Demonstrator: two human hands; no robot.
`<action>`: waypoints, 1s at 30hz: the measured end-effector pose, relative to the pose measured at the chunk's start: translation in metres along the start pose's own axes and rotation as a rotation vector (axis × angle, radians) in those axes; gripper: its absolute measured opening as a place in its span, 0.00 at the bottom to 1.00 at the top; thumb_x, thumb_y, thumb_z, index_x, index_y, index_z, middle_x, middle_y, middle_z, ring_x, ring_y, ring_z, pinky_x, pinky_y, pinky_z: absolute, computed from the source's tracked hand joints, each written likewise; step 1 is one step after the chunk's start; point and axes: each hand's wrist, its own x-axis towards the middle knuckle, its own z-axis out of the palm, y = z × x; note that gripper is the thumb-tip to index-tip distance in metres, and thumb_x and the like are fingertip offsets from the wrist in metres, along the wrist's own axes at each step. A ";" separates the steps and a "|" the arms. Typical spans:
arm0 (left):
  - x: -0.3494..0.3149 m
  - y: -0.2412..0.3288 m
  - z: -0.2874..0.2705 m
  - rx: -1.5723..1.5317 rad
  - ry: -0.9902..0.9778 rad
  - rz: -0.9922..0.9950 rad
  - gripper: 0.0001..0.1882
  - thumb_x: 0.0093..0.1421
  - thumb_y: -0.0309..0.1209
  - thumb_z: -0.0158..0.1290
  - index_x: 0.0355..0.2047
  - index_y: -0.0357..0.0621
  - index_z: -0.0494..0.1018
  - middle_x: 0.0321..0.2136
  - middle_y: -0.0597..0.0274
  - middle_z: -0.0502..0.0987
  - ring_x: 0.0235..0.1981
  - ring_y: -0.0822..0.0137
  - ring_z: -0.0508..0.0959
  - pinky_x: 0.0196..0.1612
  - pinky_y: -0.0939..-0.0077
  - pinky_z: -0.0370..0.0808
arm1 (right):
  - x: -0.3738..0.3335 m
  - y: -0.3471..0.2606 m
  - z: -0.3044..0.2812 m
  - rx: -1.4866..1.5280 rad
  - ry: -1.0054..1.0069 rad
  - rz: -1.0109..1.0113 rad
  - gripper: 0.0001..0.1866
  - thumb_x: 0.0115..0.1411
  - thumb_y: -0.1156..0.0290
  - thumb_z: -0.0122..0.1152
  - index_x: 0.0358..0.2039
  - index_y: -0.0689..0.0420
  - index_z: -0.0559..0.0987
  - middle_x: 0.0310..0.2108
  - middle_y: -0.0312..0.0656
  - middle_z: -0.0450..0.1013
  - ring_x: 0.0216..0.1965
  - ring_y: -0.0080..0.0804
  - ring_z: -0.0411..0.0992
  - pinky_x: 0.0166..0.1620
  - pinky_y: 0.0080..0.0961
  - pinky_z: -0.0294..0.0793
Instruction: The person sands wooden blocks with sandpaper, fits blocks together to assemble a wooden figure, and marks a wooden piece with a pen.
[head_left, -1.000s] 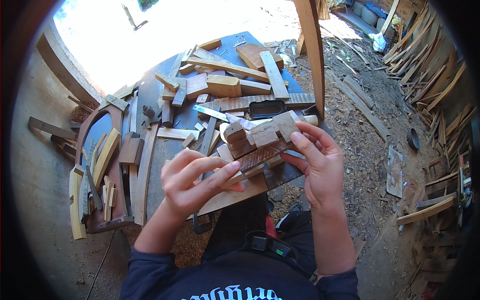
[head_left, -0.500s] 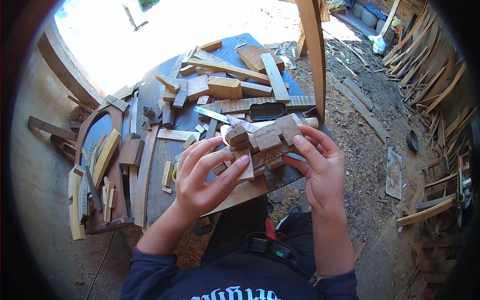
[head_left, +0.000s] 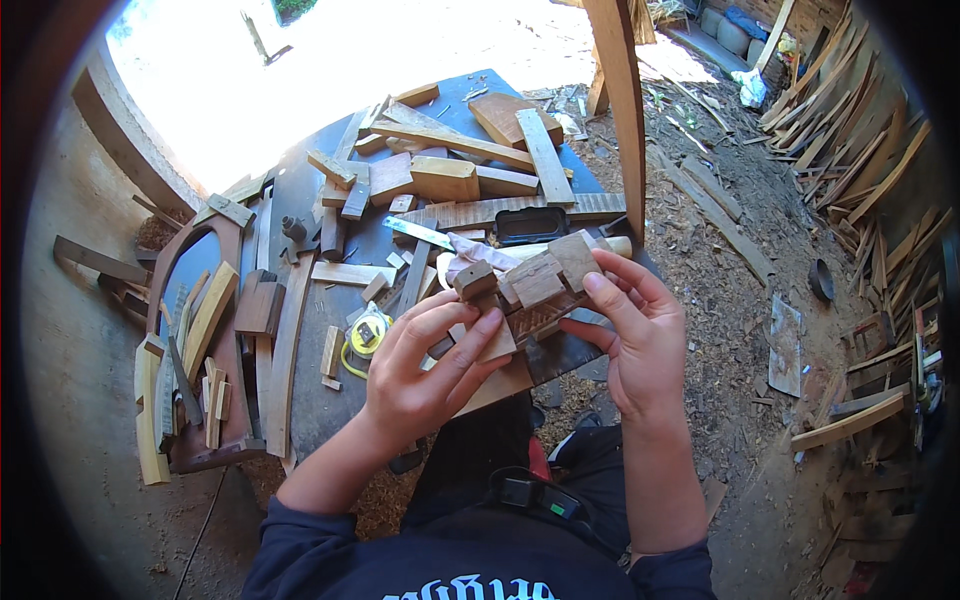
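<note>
A small assembly of wooden blocks is held over the near edge of the workbench [head_left: 300,375], between my two hands. Its parts include a brown middle block [head_left: 534,280], a flat squarish block [head_left: 574,258] at the right end and a small dark block [head_left: 475,281] at the left. My left hand [head_left: 418,368] is closed on the left end, its fingertips against a paler block [head_left: 494,342]. With thumb and fingers, my right hand [head_left: 640,335] pinches the right end. Whether the blocks are fastened together cannot be seen.
Beside my left hand lies a yellow tape measure [head_left: 368,333]. Wood offcuts [head_left: 445,178], a ruler [head_left: 415,232] and a black tray [head_left: 530,225] cover the bench beyond. A wooden post [head_left: 622,110] rises at its right. Wood strips [head_left: 880,150] lean along the right wall.
My left hand has shifted slightly right and down, uncovering the tape measure. The left end of the block assembly has tilted a little, while my right hand has hardly moved.
</note>
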 end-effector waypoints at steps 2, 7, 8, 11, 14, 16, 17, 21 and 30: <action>0.001 0.001 0.001 -0.028 0.003 -0.022 0.27 0.47 0.28 0.73 0.50 0.42 0.84 0.45 0.58 0.77 0.50 0.54 0.81 0.50 0.62 0.81 | 0.000 -0.004 0.001 -0.055 -0.026 -0.003 0.15 0.66 0.77 0.67 0.53 0.61 0.82 0.43 0.37 0.75 0.42 0.26 0.80 0.43 0.27 0.88; 0.002 0.002 0.000 -0.068 -0.002 -0.025 0.26 0.45 0.24 0.72 0.49 0.40 0.84 0.45 0.56 0.77 0.50 0.52 0.81 0.50 0.61 0.81 | 0.006 -0.002 -0.005 -0.199 -0.083 -0.083 0.16 0.67 0.76 0.65 0.55 0.61 0.83 0.43 0.37 0.77 0.41 0.24 0.80 0.43 0.21 0.84; 0.002 0.001 -0.001 -0.080 -0.003 -0.026 0.26 0.45 0.23 0.72 0.48 0.40 0.84 0.45 0.56 0.77 0.50 0.51 0.81 0.50 0.61 0.81 | 0.007 -0.002 -0.006 -0.264 -0.097 -0.123 0.16 0.67 0.75 0.65 0.55 0.60 0.83 0.43 0.37 0.77 0.40 0.23 0.79 0.43 0.20 0.82; -0.002 0.000 0.003 -0.075 0.022 -0.023 0.28 0.44 0.22 0.72 0.49 0.40 0.84 0.44 0.56 0.78 0.48 0.51 0.82 0.48 0.62 0.82 | 0.010 -0.003 -0.011 -0.355 -0.110 -0.185 0.16 0.67 0.74 0.65 0.55 0.60 0.84 0.43 0.39 0.78 0.39 0.22 0.78 0.44 0.20 0.80; -0.002 0.000 0.004 -0.052 0.036 -0.022 0.28 0.43 0.22 0.72 0.49 0.40 0.84 0.43 0.56 0.78 0.47 0.51 0.83 0.47 0.63 0.83 | 0.012 -0.002 -0.011 -0.388 -0.133 -0.227 0.16 0.67 0.74 0.65 0.55 0.59 0.84 0.43 0.40 0.77 0.40 0.23 0.78 0.44 0.22 0.80; -0.003 0.000 0.003 -0.035 0.037 -0.019 0.28 0.43 0.22 0.72 0.49 0.40 0.84 0.42 0.57 0.78 0.47 0.51 0.83 0.46 0.64 0.83 | 0.013 0.000 -0.011 -0.385 -0.146 -0.238 0.17 0.67 0.73 0.66 0.55 0.59 0.84 0.43 0.41 0.77 0.40 0.23 0.78 0.45 0.23 0.80; -0.005 -0.001 0.005 -0.039 0.038 -0.034 0.28 0.43 0.22 0.73 0.48 0.40 0.85 0.42 0.57 0.78 0.46 0.51 0.83 0.46 0.64 0.83 | 0.014 0.002 -0.014 -0.383 -0.162 -0.256 0.17 0.67 0.73 0.67 0.56 0.59 0.84 0.43 0.41 0.77 0.41 0.23 0.78 0.45 0.23 0.80; -0.002 0.001 0.002 -0.050 0.044 -0.044 0.28 0.42 0.22 0.73 0.47 0.40 0.85 0.41 0.56 0.78 0.46 0.51 0.83 0.45 0.65 0.84 | 0.012 0.005 -0.015 -0.337 -0.178 -0.303 0.18 0.66 0.73 0.69 0.56 0.56 0.84 0.43 0.41 0.77 0.44 0.24 0.77 0.46 0.23 0.80; -0.002 0.002 0.003 -0.047 0.061 -0.024 0.24 0.45 0.22 0.72 0.46 0.37 0.84 0.41 0.53 0.77 0.47 0.50 0.83 0.42 0.68 0.86 | 0.016 -0.008 -0.032 -0.482 -0.364 -0.380 0.25 0.62 0.75 0.71 0.60 0.50 0.82 0.43 0.40 0.74 0.42 0.25 0.77 0.42 0.27 0.83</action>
